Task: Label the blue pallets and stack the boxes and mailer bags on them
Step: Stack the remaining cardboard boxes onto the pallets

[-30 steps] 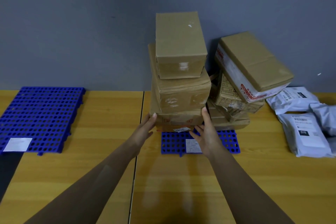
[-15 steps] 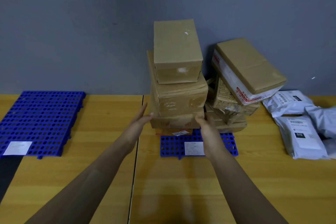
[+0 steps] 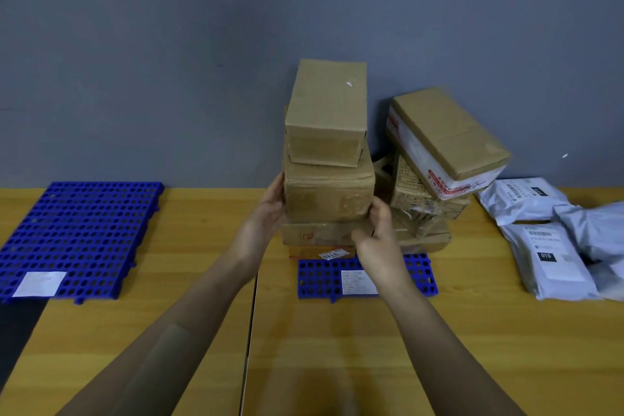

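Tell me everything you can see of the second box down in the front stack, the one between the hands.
The wide brown cardboard box has creased, clear-taped faces and lies flat. It rests on a flatter taped box and carries a smaller plain cardboard box. The left hand presses its left side; the right hand grips its lower right corner. The stack stands on the small blue perforated pallet.

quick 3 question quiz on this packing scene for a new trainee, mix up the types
1. True or false: the left pallet carries boxes.
2. Both hands press the sides of which box in the stack: A top, B second from top, C bottom?
3. Fill in: the mailer bags lie to the ____ of the boxes.

Key: 1 false, it holds only a white label. 2 B, left hand and right hand flank the second box. 3 right.
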